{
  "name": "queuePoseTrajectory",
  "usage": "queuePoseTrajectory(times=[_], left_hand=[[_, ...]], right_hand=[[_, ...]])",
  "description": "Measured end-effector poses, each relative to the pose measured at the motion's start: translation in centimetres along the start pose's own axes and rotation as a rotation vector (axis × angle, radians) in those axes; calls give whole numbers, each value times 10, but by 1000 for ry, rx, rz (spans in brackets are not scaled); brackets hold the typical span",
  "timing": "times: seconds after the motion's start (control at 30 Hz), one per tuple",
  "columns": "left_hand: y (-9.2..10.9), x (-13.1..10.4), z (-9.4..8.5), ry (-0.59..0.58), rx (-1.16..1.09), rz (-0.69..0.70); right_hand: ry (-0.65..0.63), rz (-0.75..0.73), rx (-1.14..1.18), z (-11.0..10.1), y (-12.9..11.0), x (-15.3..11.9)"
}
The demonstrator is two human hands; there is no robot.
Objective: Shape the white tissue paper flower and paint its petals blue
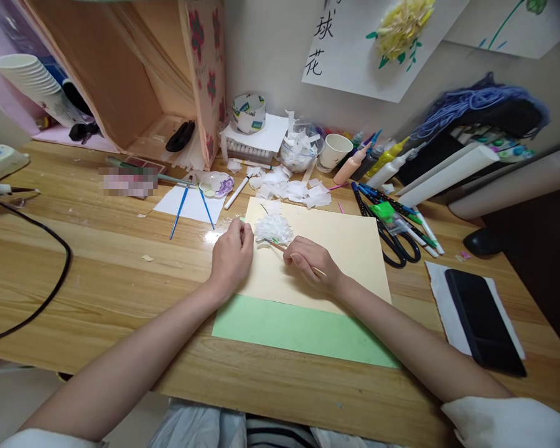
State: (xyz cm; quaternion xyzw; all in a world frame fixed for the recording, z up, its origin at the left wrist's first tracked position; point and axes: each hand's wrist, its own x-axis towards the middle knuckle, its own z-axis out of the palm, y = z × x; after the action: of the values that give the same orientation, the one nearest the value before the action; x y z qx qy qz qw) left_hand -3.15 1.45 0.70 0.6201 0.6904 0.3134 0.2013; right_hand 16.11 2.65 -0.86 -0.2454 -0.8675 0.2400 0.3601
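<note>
A white ruffled paper flower (273,229) sits on a cream sheet (350,249), with a little green at its lower edge. My right hand (312,261) grips a thin wooden-handled paintbrush (319,272), its tip reaching the flower's lower edge. Just left of the flower, my left hand (233,252) rests closed on the sheet's left edge; whatever its curled fingers may hold is hidden. Under the cream sheet lies a green sheet (303,330), showing along the near side.
Torn white paper scraps (292,186) lie behind the sheets, near a paper cup (335,152) and paint bottles (352,163). Scissors (396,239) and pens are at right, beyond them a black phone (485,320). Blue-handled brushes (180,213) and a black cable (58,280) lie left.
</note>
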Motion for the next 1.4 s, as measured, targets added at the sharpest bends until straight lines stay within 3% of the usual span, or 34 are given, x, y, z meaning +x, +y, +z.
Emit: queuePoseTrajectory(times=[0.13,0.3,0.43,0.7,1.0,1.4], left_hand=[[0,0,0,-2,-5,9],[0,1,1,-14,20,3],[0,1,1,-21,27,8],[0,1,0,-31,43,9],[1,1,0,-42,78,7],[5,1,-2,-154,293,5]], right_hand=[[25,63,33,0,-1,4],[69,457,154,-1,-13,35],[81,634,227,-5,-19,63],[62,540,223,-14,-23,55],[38,537,208,-8,-18,54],[214,750,435,-2,-11,69]])
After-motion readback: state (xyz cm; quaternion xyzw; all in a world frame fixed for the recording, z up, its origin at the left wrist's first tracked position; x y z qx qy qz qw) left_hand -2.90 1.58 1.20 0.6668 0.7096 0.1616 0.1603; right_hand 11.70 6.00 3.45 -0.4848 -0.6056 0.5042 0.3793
